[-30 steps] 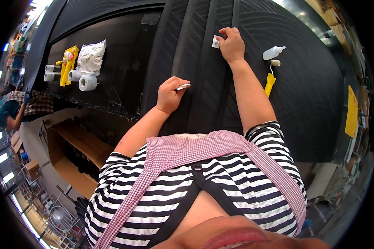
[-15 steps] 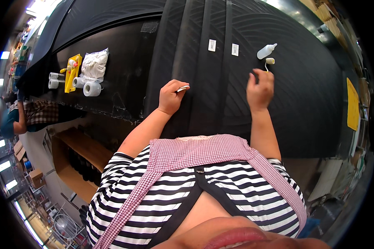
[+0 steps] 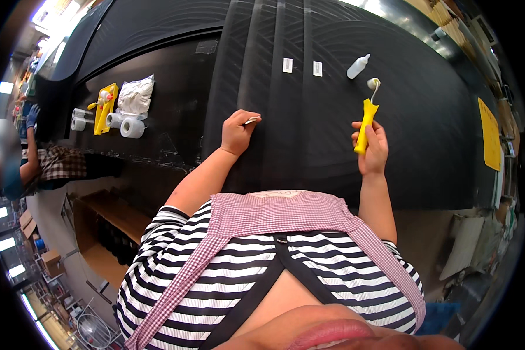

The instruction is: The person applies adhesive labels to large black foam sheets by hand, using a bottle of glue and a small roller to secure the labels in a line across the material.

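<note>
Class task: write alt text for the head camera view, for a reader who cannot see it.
Seen from above, a person's right hand grips a yellow-handled seam roller over a wide black ribbed rubber sheet, while the left hand holds a thin white marker. Two small white labels and a white squeeze bottle lie further up the sheet.

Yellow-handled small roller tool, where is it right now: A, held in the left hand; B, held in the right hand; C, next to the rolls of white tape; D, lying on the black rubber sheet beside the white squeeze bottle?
B: the right hand grips the yellow-handled small roller tool by its handle, roller end pointing up toward the white squeeze bottle.
</note>
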### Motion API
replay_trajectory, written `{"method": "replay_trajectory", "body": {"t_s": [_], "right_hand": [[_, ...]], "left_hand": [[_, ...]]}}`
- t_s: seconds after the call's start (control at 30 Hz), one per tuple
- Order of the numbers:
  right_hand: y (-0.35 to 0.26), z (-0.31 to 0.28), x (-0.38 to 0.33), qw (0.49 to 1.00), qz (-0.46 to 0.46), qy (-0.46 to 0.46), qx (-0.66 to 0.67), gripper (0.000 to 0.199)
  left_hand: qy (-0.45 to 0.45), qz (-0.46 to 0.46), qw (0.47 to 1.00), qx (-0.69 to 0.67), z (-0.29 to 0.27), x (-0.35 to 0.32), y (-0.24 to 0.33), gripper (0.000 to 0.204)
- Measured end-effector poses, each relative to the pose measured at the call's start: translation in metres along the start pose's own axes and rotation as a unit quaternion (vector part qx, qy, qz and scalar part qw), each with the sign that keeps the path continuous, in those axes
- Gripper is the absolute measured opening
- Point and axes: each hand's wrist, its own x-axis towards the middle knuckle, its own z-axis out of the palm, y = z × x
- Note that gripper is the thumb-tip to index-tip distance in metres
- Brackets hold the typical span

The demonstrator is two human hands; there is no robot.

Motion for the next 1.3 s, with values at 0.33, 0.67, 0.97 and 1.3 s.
{"method": "replay_trajectory", "body": {"t_s": [0.33, 0.67, 0.97, 1.3], "right_hand": [[0.045, 0.139, 0.004, 0.991, 0.06, -0.092, -0.082, 0.056], [0.064, 0.167, 0.037, 0.97, 0.06, -0.066, -0.226, 0.056], [0.06, 0.167, 0.06, 0.964, 0.078, -0.065, -0.246, 0.056], [0.055, 0.173, 0.082, 0.958, 0.084, -0.069, -0.267, 0.057]], "left_hand": [[0.002, 0.016, 1.0, 0.0, 0.002, 0.001, 0.001, 0.005], [0.001, 0.015, 1.0, -0.008, 0.001, 0.002, 0.0, 0.007], [-0.011, 0.003, 1.0, -0.013, -0.001, 0.002, 0.002, 0.007], [-0.011, 0.011, 1.0, -0.007, -0.002, 0.003, 0.0, 0.005]]}}
